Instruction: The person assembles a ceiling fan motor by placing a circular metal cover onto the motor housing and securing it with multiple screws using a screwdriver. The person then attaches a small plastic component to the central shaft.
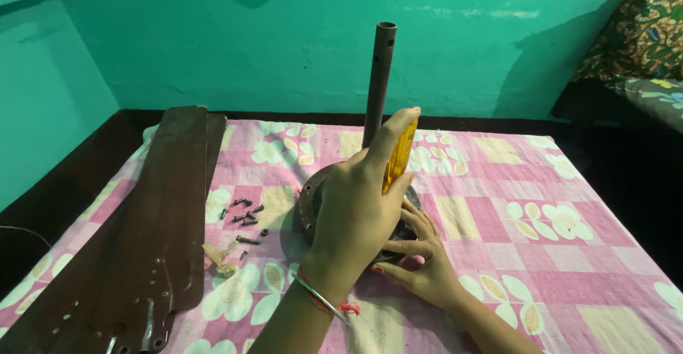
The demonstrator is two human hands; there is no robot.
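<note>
both hands [384, 233] clasp the fan motor [310, 201], screwdriver [398, 156] upright.

Left hand [356, 212] grips a yellow screwdriver [398, 156] over what looks like a fan motor [313, 201].

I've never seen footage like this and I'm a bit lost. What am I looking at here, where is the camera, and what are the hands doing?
There is one picture, taken by a camera worn on a person's head, looking down at their own two bare hands. No machine is involved.

They work on a pink, flowered cloth spread on a flat surface by a green wall. In the middle stands a round ceiling-fan motor with its rod pointing straight up.

The left hand grips a yellow-handled screwdriver, held upright over the motor. The right hand rests against the motor's near edge.

To the left lie loose dark screws and brown fan blades, stacked flat.
</note>
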